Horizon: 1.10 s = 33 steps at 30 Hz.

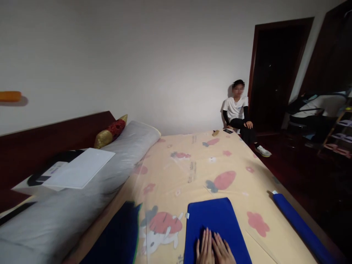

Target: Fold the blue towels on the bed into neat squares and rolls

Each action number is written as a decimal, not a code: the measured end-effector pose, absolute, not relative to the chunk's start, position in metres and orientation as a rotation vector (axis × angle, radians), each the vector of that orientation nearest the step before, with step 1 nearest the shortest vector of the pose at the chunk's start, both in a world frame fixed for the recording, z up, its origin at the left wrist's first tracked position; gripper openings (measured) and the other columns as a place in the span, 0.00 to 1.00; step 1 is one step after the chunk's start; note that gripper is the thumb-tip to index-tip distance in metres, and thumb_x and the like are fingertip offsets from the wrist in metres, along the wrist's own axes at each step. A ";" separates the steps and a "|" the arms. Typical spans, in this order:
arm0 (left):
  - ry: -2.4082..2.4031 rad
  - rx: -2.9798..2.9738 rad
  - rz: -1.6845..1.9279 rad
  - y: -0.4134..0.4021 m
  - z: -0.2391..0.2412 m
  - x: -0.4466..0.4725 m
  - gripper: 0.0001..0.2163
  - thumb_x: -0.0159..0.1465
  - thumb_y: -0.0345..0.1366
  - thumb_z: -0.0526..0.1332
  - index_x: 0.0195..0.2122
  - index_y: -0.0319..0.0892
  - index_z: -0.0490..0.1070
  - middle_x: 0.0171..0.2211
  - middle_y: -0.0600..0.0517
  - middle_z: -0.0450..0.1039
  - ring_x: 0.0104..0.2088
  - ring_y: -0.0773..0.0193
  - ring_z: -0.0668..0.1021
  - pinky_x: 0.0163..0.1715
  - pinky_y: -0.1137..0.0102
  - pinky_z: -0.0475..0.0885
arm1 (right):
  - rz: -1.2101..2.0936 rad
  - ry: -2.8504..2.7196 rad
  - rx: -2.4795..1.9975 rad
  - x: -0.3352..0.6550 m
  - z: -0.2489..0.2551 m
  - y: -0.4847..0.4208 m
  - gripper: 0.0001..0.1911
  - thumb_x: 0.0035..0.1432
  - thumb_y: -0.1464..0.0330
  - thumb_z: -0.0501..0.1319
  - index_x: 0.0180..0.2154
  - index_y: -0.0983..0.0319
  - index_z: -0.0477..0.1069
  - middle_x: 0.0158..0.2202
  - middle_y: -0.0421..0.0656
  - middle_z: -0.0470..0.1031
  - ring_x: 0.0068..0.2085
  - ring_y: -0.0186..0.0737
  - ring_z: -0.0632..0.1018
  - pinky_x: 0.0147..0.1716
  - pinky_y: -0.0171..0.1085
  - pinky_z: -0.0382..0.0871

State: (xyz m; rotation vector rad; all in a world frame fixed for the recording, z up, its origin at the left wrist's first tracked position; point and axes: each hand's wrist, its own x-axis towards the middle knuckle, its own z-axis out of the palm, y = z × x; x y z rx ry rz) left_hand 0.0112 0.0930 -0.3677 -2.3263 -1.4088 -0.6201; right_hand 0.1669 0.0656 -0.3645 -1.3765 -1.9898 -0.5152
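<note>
A blue folded cloth (211, 211) with a small white tag lies flat on the bed at the bottom middle. On top of it rest my left hand (205, 249) and my right hand (222, 250), side by side and touching. Both have their fingers stretched out flat, palms down. To the left lies a darker blue cloth (118, 234) with a green edge. Along the bed's right edge runs a rolled blue cloth (301, 227), also with a white tag.
The bed (165, 176) has a cream sheet with carrot prints. A grey bolster (121, 161) carries a white board (82, 168); a red and gold cushion (112, 131) sits behind. A phone (228, 131) lies by the far edge, near a seated person (235, 108).
</note>
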 end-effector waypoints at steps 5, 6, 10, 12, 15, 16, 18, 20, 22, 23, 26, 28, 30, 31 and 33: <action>-1.417 -2.608 -0.498 0.094 -0.374 0.013 0.34 0.61 0.30 0.50 0.68 0.51 0.38 0.63 0.56 0.61 0.59 0.58 0.70 0.54 0.60 0.66 | -0.558 -2.129 -1.298 0.161 -0.364 0.067 0.31 0.65 0.65 0.47 0.68 0.55 0.44 0.55 0.39 0.73 0.50 0.40 0.77 0.46 0.38 0.69; -1.444 -2.615 -0.485 0.092 -0.370 0.008 0.34 0.61 0.31 0.50 0.68 0.51 0.39 0.64 0.56 0.59 0.60 0.58 0.69 0.55 0.60 0.65 | -0.540 -2.146 -1.321 0.168 -0.362 0.063 0.31 0.65 0.64 0.48 0.68 0.55 0.44 0.56 0.40 0.72 0.51 0.40 0.77 0.47 0.39 0.69; -1.562 -2.433 -0.506 0.083 -0.361 -0.030 0.31 0.65 0.36 0.49 0.68 0.49 0.39 0.64 0.53 0.59 0.60 0.58 0.69 0.55 0.58 0.65 | -0.412 -2.033 -1.626 0.219 -0.355 0.042 0.36 0.64 0.57 0.52 0.68 0.55 0.40 0.61 0.44 0.66 0.56 0.48 0.74 0.50 0.46 0.68; -1.587 -2.296 -0.541 0.078 -0.365 -0.056 0.31 0.66 0.37 0.50 0.69 0.50 0.40 0.62 0.52 0.63 0.60 0.57 0.68 0.57 0.56 0.63 | -0.345 -1.982 -1.722 0.248 -0.358 0.030 0.38 0.63 0.55 0.53 0.68 0.52 0.38 0.62 0.43 0.64 0.57 0.51 0.72 0.51 0.50 0.67; -1.594 -2.158 -0.593 0.075 -0.370 -0.083 0.31 0.65 0.38 0.50 0.69 0.51 0.41 0.60 0.50 0.67 0.63 0.54 0.64 0.61 0.50 0.53 | -0.301 -1.925 -1.756 0.269 -0.367 0.021 0.38 0.62 0.53 0.53 0.68 0.49 0.37 0.61 0.42 0.65 0.56 0.54 0.73 0.51 0.54 0.67; -1.594 -2.136 -0.599 0.076 -0.368 -0.085 0.31 0.65 0.38 0.49 0.69 0.50 0.41 0.60 0.49 0.67 0.64 0.53 0.63 0.62 0.48 0.50 | -0.295 -1.887 -1.779 0.268 -0.369 0.023 0.39 0.62 0.53 0.53 0.68 0.49 0.37 0.61 0.43 0.65 0.56 0.55 0.73 0.51 0.55 0.66; -1.566 -2.144 -0.590 0.083 -0.358 -0.075 0.31 0.65 0.37 0.49 0.69 0.48 0.42 0.61 0.49 0.66 0.65 0.54 0.60 0.64 0.48 0.46 | -0.259 -1.844 -1.805 0.251 -0.365 0.034 0.39 0.63 0.53 0.52 0.68 0.50 0.36 0.62 0.44 0.64 0.56 0.55 0.72 0.51 0.55 0.67; -1.488 -2.230 -0.558 0.094 -0.341 -0.051 0.31 0.65 0.35 0.49 0.69 0.46 0.42 0.62 0.51 0.63 0.66 0.58 0.59 0.65 0.54 0.48 | -0.162 -1.918 -1.751 0.223 -0.354 0.053 0.38 0.64 0.54 0.51 0.68 0.50 0.34 0.63 0.43 0.61 0.59 0.53 0.70 0.53 0.52 0.67; -1.417 -2.343 -0.525 0.107 -0.325 -0.022 0.30 0.65 0.33 0.49 0.69 0.43 0.43 0.64 0.52 0.60 0.65 0.62 0.59 0.64 0.59 0.52 | -0.039 -2.052 -1.644 0.193 -0.339 0.075 0.36 0.66 0.56 0.50 0.68 0.51 0.33 0.65 0.41 0.57 0.62 0.50 0.66 0.56 0.49 0.65; -1.394 -2.384 -0.527 0.114 -0.319 -0.008 0.30 0.65 0.32 0.49 0.69 0.43 0.43 0.65 0.53 0.59 0.65 0.63 0.60 0.63 0.61 0.55 | 0.017 -2.102 -1.603 0.180 -0.332 0.087 0.34 0.67 0.58 0.49 0.68 0.51 0.33 0.66 0.41 0.55 0.63 0.48 0.64 0.57 0.48 0.64; -1.321 -2.434 -0.594 0.129 -0.313 0.015 0.30 0.66 0.33 0.49 0.69 0.42 0.43 0.65 0.53 0.59 0.64 0.64 0.62 0.60 0.64 0.59 | 0.143 -2.205 -1.532 0.168 -0.323 0.112 0.31 0.69 0.60 0.47 0.67 0.50 0.35 0.67 0.40 0.51 0.65 0.45 0.61 0.59 0.47 0.62; -1.330 -2.419 -0.591 0.135 -0.316 0.008 0.29 0.66 0.34 0.50 0.69 0.44 0.44 0.64 0.54 0.59 0.64 0.64 0.62 0.60 0.64 0.59 | 0.166 -2.225 -1.561 0.185 -0.326 0.118 0.30 0.68 0.57 0.47 0.67 0.48 0.37 0.67 0.39 0.51 0.65 0.46 0.61 0.59 0.49 0.61; -1.425 -2.365 -0.538 0.138 -0.320 -0.014 0.28 0.67 0.35 0.50 0.68 0.45 0.45 0.65 0.53 0.59 0.64 0.63 0.62 0.61 0.63 0.57 | 0.129 -2.142 -1.711 0.219 -0.334 0.116 0.32 0.67 0.54 0.48 0.67 0.49 0.38 0.67 0.40 0.52 0.65 0.47 0.60 0.60 0.52 0.59; -1.479 -2.335 -0.510 0.138 -0.320 -0.028 0.28 0.67 0.36 0.50 0.68 0.45 0.45 0.65 0.53 0.59 0.64 0.62 0.61 0.62 0.62 0.55 | 0.099 -2.079 -1.800 0.238 -0.338 0.112 0.33 0.67 0.53 0.48 0.67 0.50 0.37 0.67 0.41 0.51 0.66 0.48 0.59 0.61 0.54 0.57; -1.547 -2.311 -0.466 0.137 -0.318 -0.053 0.28 0.68 0.37 0.50 0.68 0.46 0.45 0.65 0.52 0.59 0.65 0.61 0.60 0.64 0.60 0.50 | 0.055 -2.003 -1.906 0.274 -0.343 0.104 0.35 0.66 0.52 0.48 0.68 0.53 0.37 0.68 0.43 0.51 0.66 0.49 0.57 0.62 0.56 0.54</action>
